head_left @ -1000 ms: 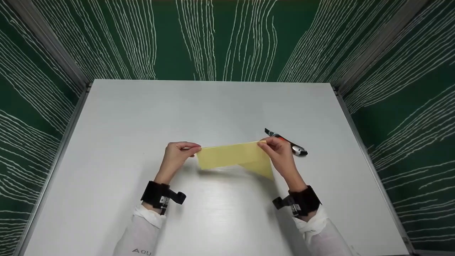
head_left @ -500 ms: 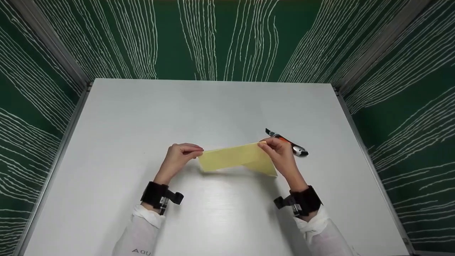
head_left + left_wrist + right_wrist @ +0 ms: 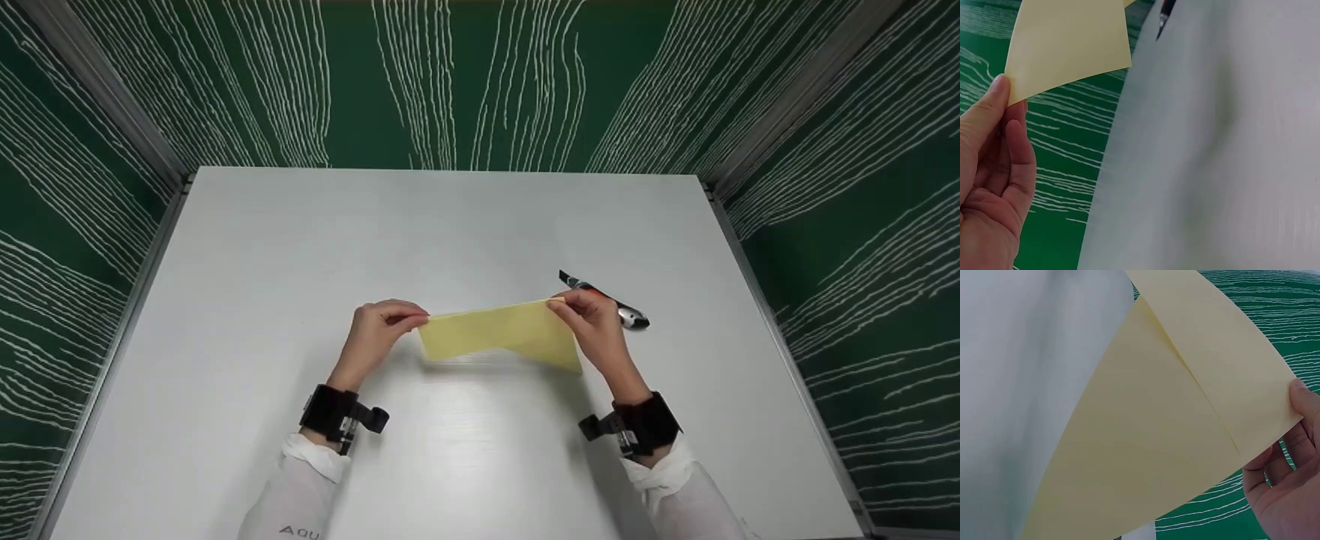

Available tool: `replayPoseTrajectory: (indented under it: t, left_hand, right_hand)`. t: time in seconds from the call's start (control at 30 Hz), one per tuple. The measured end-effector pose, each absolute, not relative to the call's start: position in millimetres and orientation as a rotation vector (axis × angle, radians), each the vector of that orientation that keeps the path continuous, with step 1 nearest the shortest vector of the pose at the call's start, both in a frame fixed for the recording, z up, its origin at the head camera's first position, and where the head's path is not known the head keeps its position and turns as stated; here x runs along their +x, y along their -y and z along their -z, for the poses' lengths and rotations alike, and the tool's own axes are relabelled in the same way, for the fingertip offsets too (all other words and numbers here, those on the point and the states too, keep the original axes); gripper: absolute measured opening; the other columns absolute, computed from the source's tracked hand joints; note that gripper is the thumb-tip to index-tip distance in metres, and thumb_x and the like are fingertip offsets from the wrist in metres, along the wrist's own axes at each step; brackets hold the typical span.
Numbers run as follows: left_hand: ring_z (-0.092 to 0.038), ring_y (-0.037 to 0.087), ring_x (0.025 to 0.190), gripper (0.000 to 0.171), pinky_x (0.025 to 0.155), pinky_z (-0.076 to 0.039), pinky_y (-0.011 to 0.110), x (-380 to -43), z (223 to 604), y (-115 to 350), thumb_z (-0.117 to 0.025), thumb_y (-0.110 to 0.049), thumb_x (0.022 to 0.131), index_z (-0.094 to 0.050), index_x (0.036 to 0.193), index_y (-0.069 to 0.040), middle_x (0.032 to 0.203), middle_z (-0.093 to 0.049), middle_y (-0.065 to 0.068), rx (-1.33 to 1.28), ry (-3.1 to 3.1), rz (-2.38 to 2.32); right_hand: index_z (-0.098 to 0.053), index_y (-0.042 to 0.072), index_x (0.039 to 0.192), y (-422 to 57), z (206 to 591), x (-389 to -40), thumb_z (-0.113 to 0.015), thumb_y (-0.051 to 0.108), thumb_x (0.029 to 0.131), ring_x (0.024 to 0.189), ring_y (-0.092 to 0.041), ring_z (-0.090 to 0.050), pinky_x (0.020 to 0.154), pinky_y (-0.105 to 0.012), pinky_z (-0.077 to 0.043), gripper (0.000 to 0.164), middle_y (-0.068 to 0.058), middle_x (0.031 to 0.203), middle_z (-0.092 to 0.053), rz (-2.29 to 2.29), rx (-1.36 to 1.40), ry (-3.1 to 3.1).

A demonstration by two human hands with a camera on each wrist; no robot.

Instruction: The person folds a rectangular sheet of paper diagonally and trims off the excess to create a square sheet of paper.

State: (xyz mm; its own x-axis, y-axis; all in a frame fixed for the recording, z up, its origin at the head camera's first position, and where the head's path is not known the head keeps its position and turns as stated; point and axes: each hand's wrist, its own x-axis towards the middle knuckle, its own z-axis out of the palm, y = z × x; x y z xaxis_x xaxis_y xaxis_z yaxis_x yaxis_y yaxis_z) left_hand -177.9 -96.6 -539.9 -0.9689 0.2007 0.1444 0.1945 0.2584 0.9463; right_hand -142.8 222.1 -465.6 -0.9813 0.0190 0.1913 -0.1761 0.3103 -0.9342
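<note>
A pale yellow sheet of paper (image 3: 499,334) is held up over the middle of the white table (image 3: 300,247), folded over with a flap hanging at its right. My left hand (image 3: 379,330) pinches its left corner between thumb and fingers, and the left wrist view shows that paper corner (image 3: 1067,45) against my left thumb (image 3: 985,112). My right hand (image 3: 592,322) pinches the top right corner. From the right wrist the folded paper (image 3: 1174,416) fills the view, with my right fingertips (image 3: 1300,399) on its edge.
A utility knife (image 3: 604,300) with a black, orange and silver body lies on the table just behind my right hand. Green walls with white lines (image 3: 480,82) enclose the table at the back and on both sides. Black wrist bands (image 3: 334,416) sit on both arms.
The hanging flap on the paper's right side has risen and flattened slightly. Both hands stay almost where they were, still pinching the corners.
</note>
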Motion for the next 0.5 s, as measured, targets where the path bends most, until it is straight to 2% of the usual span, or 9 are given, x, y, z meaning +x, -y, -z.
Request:
replayPoseTrajectory:
  t: [0.13,0.3,0.5]
  left_hand:
    - [-0.067,0.014,0.077,0.012,0.067,-0.052,0.02,-175.6,538.1,94.8,-0.073,-0.028,0.079,-0.076,0.089,-0.021,0.089,-0.073,-0.003,0.408,-2.512,-1.842]
    - [-0.067,0.011,0.078,0.016,0.067,-0.051,0.018,-169.7,526.8,91.3,-0.07,-0.022,0.084,-0.075,0.097,-0.014,0.092,-0.074,0.0,0.441,-2.422,-1.794]
    - [-0.064,0.011,0.071,0.015,0.061,-0.051,0.027,-167.5,517.1,91.3,-0.073,-0.019,0.082,-0.076,0.095,-0.013,0.088,-0.075,-0.001,0.324,-2.286,-1.828]
  right_hand:
    - [-0.07,-0.004,0.086,-221.4,465.5,-142.5,-0.068,0.006,0.085,0.069,-0.011,-0.063,0.063,-0.016,-0.047,0.011,0.005,0.079,-0.069,-1.775,0.116,2.378]
    - [-0.071,-0.002,0.083,-219.7,465.3,-143.2,-0.068,0.007,0.085,0.065,-0.009,-0.059,0.06,-0.016,-0.045,0.009,0.0,0.077,-0.069,-1.74,0.145,2.392]
    - [-0.071,-0.002,0.083,-220.9,473.7,-146.6,-0.068,0.006,0.084,0.064,-0.007,-0.057,0.059,-0.016,-0.043,0.009,-0.001,0.076,-0.069,-1.689,0.175,2.402]
